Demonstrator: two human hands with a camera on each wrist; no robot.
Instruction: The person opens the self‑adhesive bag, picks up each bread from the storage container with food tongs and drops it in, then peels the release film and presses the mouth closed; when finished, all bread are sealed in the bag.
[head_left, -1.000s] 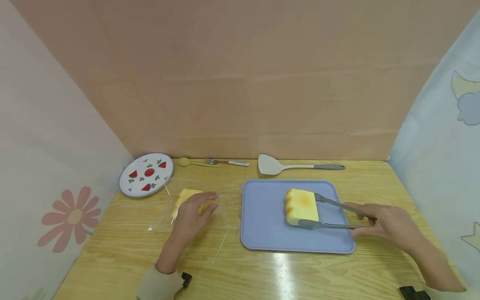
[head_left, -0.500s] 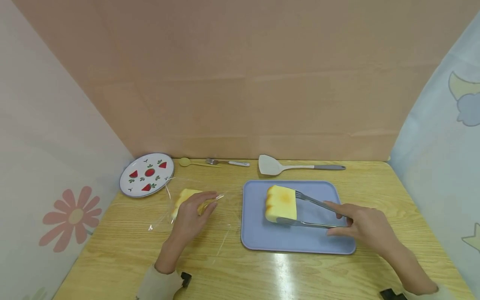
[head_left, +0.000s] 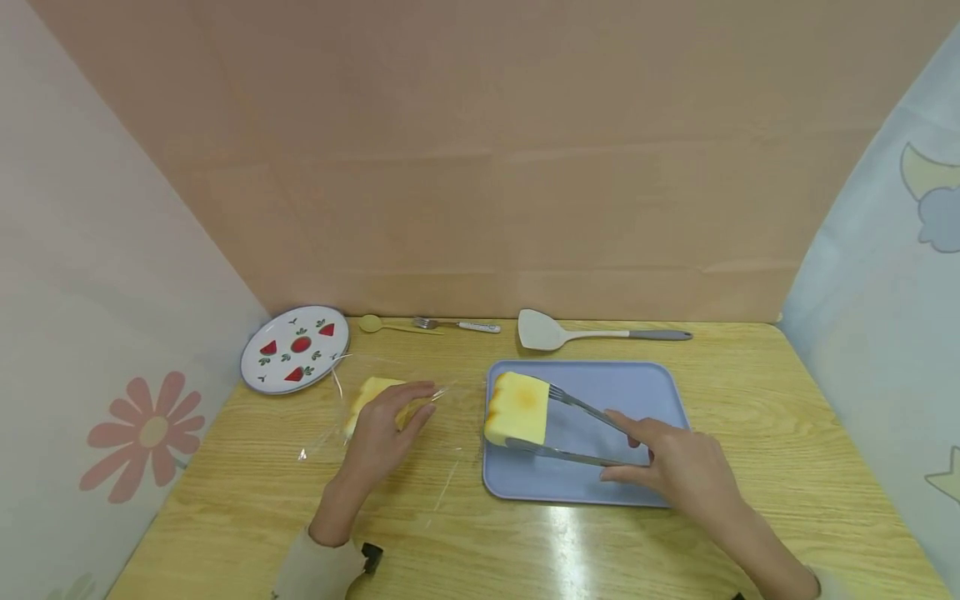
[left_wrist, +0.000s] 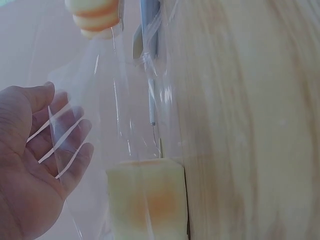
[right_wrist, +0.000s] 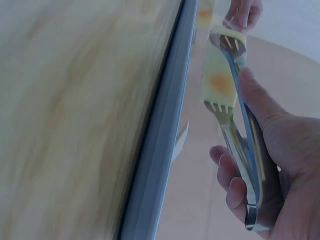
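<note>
My right hand [head_left: 686,467] grips a pair of metal tongs [right_wrist: 250,145] with fork-like tips. They clamp a yellow, browned loaf of toy-like bread [head_left: 519,408], held at the left end of the blue tray [head_left: 600,487]. My left hand [head_left: 381,429] is at a clear plastic bag [left_wrist: 135,95]. In the left wrist view its thumb and fingers are parted at the bag's mouth, several fingers showing through the film. Inside the bag lies another yellow bread piece [left_wrist: 145,200], partly hidden by the left hand in the head view.
A white plate [head_left: 281,367] with watermelon prints stands back left. Along the back edge lie a yellow spoon [head_left: 371,323], a fork [head_left: 476,327] and a white spatula [head_left: 542,331] with a grey handle. Fabric walls enclose the wooden table [head_left: 637,550].
My right hand has carried the tongs and bread leftward, from the tray's middle right to its left edge near the bag. The left hand and the bag have stayed almost still.
</note>
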